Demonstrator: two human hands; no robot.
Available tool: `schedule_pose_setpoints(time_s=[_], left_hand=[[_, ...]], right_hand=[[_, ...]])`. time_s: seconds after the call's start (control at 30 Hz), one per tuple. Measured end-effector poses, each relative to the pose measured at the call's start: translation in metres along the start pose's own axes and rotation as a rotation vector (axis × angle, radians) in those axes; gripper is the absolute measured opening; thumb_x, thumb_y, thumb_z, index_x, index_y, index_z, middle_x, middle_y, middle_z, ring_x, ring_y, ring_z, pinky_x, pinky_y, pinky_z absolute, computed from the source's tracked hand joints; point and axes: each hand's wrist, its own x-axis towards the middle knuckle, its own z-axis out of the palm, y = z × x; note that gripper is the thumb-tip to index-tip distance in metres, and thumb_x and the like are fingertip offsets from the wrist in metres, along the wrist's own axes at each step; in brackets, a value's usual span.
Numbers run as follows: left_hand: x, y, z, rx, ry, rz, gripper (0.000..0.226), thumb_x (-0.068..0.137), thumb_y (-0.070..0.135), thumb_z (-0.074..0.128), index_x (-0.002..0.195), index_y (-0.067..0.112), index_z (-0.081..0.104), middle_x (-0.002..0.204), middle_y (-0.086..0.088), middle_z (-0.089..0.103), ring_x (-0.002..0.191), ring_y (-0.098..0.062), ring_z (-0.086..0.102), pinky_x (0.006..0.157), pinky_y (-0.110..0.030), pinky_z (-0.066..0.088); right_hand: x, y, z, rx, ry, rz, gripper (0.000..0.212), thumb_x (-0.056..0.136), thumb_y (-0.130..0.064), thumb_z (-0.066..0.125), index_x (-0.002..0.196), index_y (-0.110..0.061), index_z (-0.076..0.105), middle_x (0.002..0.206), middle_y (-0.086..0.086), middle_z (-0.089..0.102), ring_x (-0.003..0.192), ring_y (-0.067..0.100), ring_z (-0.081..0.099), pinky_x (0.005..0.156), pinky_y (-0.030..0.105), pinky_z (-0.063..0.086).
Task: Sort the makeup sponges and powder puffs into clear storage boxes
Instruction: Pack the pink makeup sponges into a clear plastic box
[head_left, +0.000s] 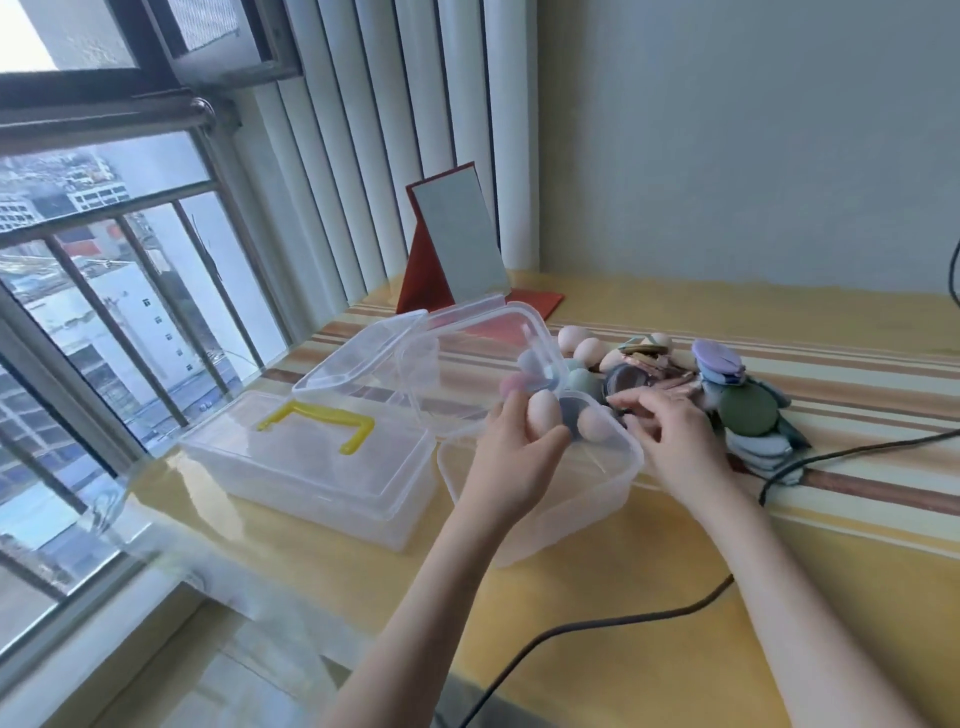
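I see a table (675, 597) under a yellow striped cloth, set against a window on its left edge. My left hand (511, 457) is curled around a beige egg-shaped sponge (542, 421), held above an open clear box (587, 493) near the table's middle. A second beige sponge (592, 426) sits just beside the first; I cannot tell whether the hand holds it too. My right hand (675, 441) reaches past the box's right rim, fingers stretched toward a dark round puff (623, 382); I cannot tell whether they pinch it. To the left of the open box is a closed box (311, 467) with a yellow handle (317, 423). A loose clear lid (447, 348) leans tilted behind the boxes. Toward the far edge lie more beige sponges (582, 343). Right of them is a stack of puffs (748, 410) in green, blue and lilac. A red-framed mirror (457, 254) stands at the far left corner. A black cable (597, 623) crosses the near edge.
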Motion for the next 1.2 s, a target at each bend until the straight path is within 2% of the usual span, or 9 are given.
schedule_pose_setpoints(time_s=[0.13,0.23,0.37,0.43,0.57,0.7,0.87,1.03,1.2], left_hand=[[0.002,-0.003,0.001,0.090,0.047,-0.080,0.030,0.083,0.029,0.052,0.111,0.020,0.049,0.111,0.003,0.045,0.107,-0.027,0.045,0.094,-0.043,0.039],[0.004,0.000,0.001,0.025,0.059,-0.048,0.028,0.081,0.027,0.052,0.108,0.019,0.052,0.110,-0.001,0.053,0.103,-0.026,0.049,0.089,-0.042,0.042],[0.003,0.000,0.000,-0.093,0.143,-0.032,0.017,0.077,0.030,0.055,0.093,0.023,0.053,0.088,0.006,0.059,0.084,-0.015,0.054,0.066,-0.029,0.041],[0.001,0.002,-0.003,-0.184,0.201,-0.006,0.018,0.074,0.036,0.056,0.090,0.030,0.055,0.076,0.016,0.059,0.071,-0.001,0.053,0.058,-0.019,0.039],[-0.005,0.014,-0.008,-0.297,0.380,0.133,0.018,0.070,0.039,0.055,0.085,0.029,0.056,0.073,0.017,0.058,0.065,0.001,0.051,0.055,-0.009,0.042],[-0.009,0.014,-0.020,-0.388,0.393,0.046,0.020,0.074,0.037,0.055,0.090,0.025,0.057,0.080,0.005,0.059,0.079,-0.022,0.060,0.070,-0.039,0.052],[-0.017,0.000,-0.037,-0.506,0.472,0.120,0.008,0.079,0.030,0.055,0.084,0.025,0.052,0.072,0.013,0.055,0.069,-0.009,0.056,0.064,-0.028,0.049],[-0.026,-0.020,-0.014,-0.395,0.702,0.301,0.016,0.084,0.034,0.054,0.094,0.027,0.044,0.080,0.022,0.057,0.070,0.002,0.053,0.062,-0.010,0.043],[-0.030,-0.034,-0.006,-0.415,0.661,0.412,0.018,0.084,0.039,0.052,0.097,0.031,0.043,0.086,0.012,0.059,0.077,-0.001,0.056,0.069,-0.013,0.044]], right_hand=[[-0.004,0.003,0.014,-0.326,-0.138,-0.108,0.051,0.085,-0.011,0.061,0.134,-0.023,0.055,0.129,-0.002,0.059,0.115,0.025,0.044,0.099,0.037,0.034],[-0.003,0.006,0.017,-0.448,-0.109,-0.123,0.049,0.085,-0.021,0.063,0.132,-0.031,0.056,0.121,-0.004,0.056,0.107,0.024,0.043,0.094,0.037,0.034],[-0.001,0.001,0.016,-0.121,0.071,-0.073,0.040,0.079,-0.007,0.072,0.117,-0.015,0.066,0.115,0.009,0.056,0.107,0.031,0.051,0.089,0.037,0.043],[-0.003,-0.005,0.009,0.190,0.162,-0.029,0.035,0.085,-0.010,0.070,0.118,-0.018,0.065,0.121,0.004,0.056,0.111,0.022,0.055,0.092,0.033,0.049],[0.004,-0.032,-0.008,0.568,0.208,0.005,0.022,0.090,-0.017,0.064,0.106,-0.032,0.061,0.111,-0.008,0.064,0.101,0.011,0.062,0.079,0.026,0.052],[0.010,-0.069,-0.008,0.658,-0.143,-0.058,0.044,0.086,-0.007,0.063,0.108,-0.045,0.056,0.113,0.000,0.060,0.093,0.016,0.066,0.072,0.024,0.055],[0.021,-0.101,0.015,0.452,-0.605,-0.071,0.028,0.077,-0.028,0.078,0.100,-0.037,0.064,0.099,-0.009,0.066,0.080,0.003,0.068,0.064,0.017,0.053],[0.029,-0.092,0.030,0.449,-0.792,-0.073,0.032,0.079,-0.009,0.074,0.097,-0.035,0.066,0.096,-0.003,0.065,0.068,0.011,0.064,0.060,0.026,0.056],[0.029,-0.088,0.032,0.144,-0.705,-0.239,0.038,0.070,-0.022,0.077,0.089,-0.039,0.049,0.090,-0.012,0.060,0.059,-0.003,0.054,0.055,0.016,0.047]])
